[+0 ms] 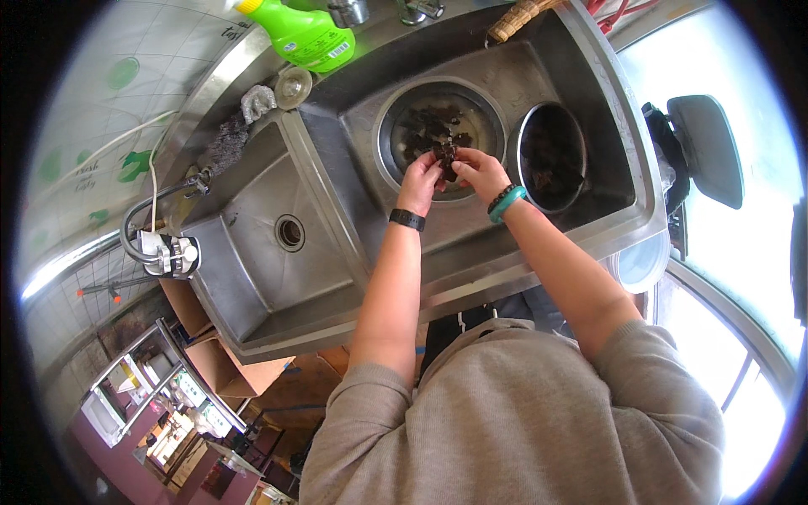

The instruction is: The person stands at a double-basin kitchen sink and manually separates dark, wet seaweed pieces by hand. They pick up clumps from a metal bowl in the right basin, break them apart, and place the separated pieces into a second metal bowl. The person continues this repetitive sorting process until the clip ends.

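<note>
My left hand [421,179] and my right hand [480,174] together pinch a dark brown, ruffled piece that looks like wood ear fungus [446,161]. They hold it over the near side of a round metal basin [382,151], in which more dark pieces [435,123] lie in water. This basin stands in the larger right bowl of a stainless steel sink [442,237]. To its right a second metal basin [519,136] leans at a tilt, with a mass of dark pieces [549,154] inside.
Left of the divider is a smaller sink bowl [252,252] with a drain [291,233]. A green spray bottle [303,35], a steel scourer [257,103] and a faucet base [416,9] line the back ledge. A straw brush [517,22] rests at the back right. Cardboard boxes [221,366] stand below left.
</note>
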`<action>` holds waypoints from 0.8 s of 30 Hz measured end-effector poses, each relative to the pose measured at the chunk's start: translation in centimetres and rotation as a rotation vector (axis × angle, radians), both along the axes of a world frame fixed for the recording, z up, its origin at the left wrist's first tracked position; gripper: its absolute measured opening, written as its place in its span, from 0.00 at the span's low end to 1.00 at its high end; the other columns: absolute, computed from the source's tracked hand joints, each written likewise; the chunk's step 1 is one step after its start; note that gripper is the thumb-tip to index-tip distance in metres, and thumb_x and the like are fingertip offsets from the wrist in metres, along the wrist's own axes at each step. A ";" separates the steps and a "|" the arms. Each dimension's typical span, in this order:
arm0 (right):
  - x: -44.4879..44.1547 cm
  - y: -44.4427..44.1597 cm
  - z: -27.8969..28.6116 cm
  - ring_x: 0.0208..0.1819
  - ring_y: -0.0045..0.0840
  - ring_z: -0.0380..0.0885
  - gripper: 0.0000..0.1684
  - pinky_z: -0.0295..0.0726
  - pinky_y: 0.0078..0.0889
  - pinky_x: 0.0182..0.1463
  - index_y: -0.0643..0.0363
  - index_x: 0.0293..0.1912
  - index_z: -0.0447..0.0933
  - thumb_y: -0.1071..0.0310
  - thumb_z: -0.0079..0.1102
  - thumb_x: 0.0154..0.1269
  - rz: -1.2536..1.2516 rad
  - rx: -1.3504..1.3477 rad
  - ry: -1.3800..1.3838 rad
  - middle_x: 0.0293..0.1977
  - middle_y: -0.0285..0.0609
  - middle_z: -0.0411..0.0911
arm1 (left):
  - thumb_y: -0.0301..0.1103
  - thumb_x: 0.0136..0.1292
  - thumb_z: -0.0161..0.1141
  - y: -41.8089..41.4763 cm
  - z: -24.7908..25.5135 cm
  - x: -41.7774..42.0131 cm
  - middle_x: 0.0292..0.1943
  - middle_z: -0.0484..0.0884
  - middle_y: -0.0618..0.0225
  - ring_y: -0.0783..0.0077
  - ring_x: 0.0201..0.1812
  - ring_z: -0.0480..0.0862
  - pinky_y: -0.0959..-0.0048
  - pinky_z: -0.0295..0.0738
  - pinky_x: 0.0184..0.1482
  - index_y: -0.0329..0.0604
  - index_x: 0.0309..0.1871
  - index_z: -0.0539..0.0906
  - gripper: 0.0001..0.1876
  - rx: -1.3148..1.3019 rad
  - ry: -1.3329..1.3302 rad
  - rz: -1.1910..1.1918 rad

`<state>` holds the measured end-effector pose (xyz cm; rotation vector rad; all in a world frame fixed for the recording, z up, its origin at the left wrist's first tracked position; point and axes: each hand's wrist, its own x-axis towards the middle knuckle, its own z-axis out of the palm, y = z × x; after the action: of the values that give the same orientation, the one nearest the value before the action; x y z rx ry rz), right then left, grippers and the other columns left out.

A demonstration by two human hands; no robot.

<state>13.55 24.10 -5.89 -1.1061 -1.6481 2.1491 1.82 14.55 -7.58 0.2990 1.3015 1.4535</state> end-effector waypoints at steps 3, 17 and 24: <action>-0.7 -0.5 1.9 0.36 0.19 0.74 0.21 0.75 0.20 0.37 0.67 0.48 0.71 0.69 0.57 0.55 0.013 0.077 -0.018 0.37 0.41 0.77 | 0.26 0.62 0.47 -0.8 1.6 -0.2 0.30 0.75 0.74 0.84 0.28 0.72 0.83 0.66 0.26 0.41 0.43 0.74 0.08 0.074 -0.111 0.042; -1.8 -2.1 7.2 0.37 0.42 0.77 0.13 0.75 0.34 0.40 0.63 0.39 0.71 0.72 0.54 0.50 -0.028 0.582 -0.126 0.33 0.53 0.76 | 0.30 0.63 0.50 -1.1 6.4 0.0 0.27 0.74 0.74 0.87 0.21 0.70 0.87 0.62 0.17 0.38 0.49 0.73 0.12 0.069 0.700 -0.033; -1.6 -1.4 7.7 0.33 0.39 0.77 0.18 0.76 0.33 0.37 0.62 0.47 0.68 0.73 0.53 0.53 0.113 0.604 0.040 0.32 0.52 0.77 | 0.25 0.59 0.52 -1.4 6.4 -0.6 0.33 0.78 0.67 0.82 0.30 0.75 0.83 0.71 0.34 0.33 0.46 0.73 0.11 0.137 0.645 -0.010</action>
<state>11.98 22.75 1.80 -0.7906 -2.1692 1.5301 1.25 13.11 -1.18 0.9204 1.6987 1.4972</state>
